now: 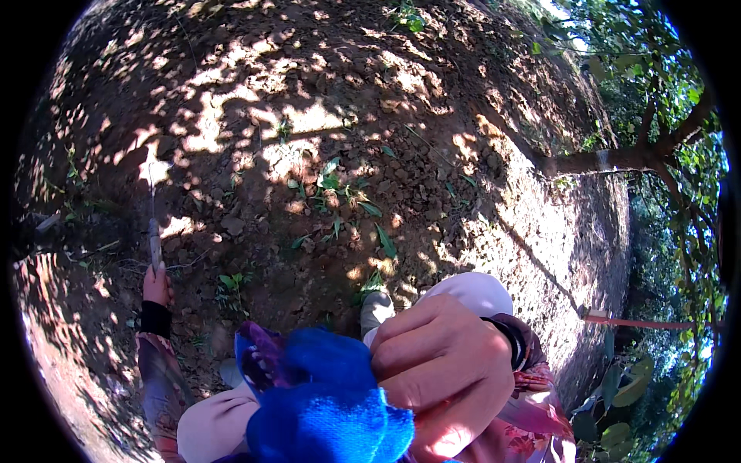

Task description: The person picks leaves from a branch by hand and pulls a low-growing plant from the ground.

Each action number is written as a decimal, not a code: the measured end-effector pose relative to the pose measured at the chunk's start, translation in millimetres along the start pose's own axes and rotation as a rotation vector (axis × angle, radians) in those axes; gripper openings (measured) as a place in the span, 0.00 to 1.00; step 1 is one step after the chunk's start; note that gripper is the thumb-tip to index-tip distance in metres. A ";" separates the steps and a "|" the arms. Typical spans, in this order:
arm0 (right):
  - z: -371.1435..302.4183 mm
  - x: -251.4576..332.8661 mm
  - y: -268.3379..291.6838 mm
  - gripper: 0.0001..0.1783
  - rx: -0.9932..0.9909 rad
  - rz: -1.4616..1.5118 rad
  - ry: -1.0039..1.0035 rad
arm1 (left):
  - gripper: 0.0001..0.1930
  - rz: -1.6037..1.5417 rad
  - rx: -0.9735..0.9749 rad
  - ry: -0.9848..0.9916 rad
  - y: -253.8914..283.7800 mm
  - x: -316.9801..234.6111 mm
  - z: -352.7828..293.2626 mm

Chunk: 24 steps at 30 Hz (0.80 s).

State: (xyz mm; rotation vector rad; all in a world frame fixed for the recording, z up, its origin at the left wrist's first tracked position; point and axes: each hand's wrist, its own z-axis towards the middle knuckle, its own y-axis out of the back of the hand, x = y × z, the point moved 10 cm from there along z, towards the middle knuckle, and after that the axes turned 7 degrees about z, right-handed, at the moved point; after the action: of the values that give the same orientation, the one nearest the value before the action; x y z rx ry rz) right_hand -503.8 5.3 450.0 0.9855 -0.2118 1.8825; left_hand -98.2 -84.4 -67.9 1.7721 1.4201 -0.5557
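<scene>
At the left, my left hand [158,285] is closed round the grip of a thin-bladed hand tool [155,245]. Its narrow blade points away from me over the soil; its far end is lost in the bright light patches, so the exact kind is unclear. Close in front of me, my right hand [448,363] is raised with bent fingers against a bright blue cloth [328,401]. The fingertips are hidden behind the cloth's folds, which they seem to grip. A purple patterned edge [258,355] shows beside the blue.
Clumpy brown soil [309,162] lies in dappled shade, with loose green leaves [332,185] and a small weed [231,283]. A tree trunk [602,160] and foliage stand at the right, near a reddish pole [641,322]. My shoe [377,310] is below me.
</scene>
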 end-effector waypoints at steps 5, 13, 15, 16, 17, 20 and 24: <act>-15.5 -35.5 -8.5 0.11 -0.003 -0.074 -0.258 | 0.11 -0.030 0.069 0.072 -52.2 26.6 -64.4; 3.0 -57.7 -86.1 0.13 0.194 0.415 -0.224 | 0.17 0.308 -0.204 -0.054 -19.1 70.0 -196.5; 1.2 -60.4 -97.2 0.13 0.247 0.512 -0.226 | 0.18 0.388 -0.303 -0.057 -5.6 84.8 -227.6; 2.4 -59.1 -104.4 0.14 0.282 0.558 -0.224 | 0.18 0.426 -0.347 -0.062 -2.1 105.0 -243.8; 4.1 -57.1 -110.9 0.14 0.312 0.600 -0.220 | 0.18 0.466 -0.388 -0.067 0.4 124.2 -262.4; 5.5 -55.5 -125.6 0.16 0.385 0.664 -0.263 | 0.18 0.295 -0.425 0.024 -13.2 147.1 -279.7; 5.6 -56.2 -139.9 0.18 0.427 0.706 -0.217 | 0.13 -0.295 -0.577 0.230 -11.0 150.5 -267.8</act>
State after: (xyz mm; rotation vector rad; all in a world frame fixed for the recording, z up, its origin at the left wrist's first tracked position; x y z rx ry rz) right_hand -375.0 37.2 378.1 1.5519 -0.3240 2.5205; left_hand -102.0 219.7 -22.7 1.1999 1.7964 -0.0631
